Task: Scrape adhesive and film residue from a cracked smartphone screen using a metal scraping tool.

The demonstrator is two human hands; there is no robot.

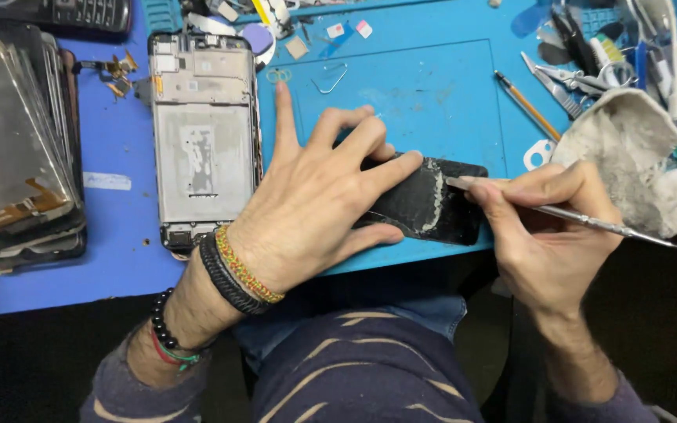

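Note:
My left hand lies flat with spread fingers on a black phone panel, pinning it to the blue work mat near the front edge. A grey strip of residue runs down the panel's right part. My right hand grips a thin metal scraping tool like a pen, its tip touching the panel's upper right area by the residue.
An opened phone frame lies left of my left hand. A stack of screens sits at the far left. A dirty white rag, tweezers, a pencil-like tool and small parts crowd the back right.

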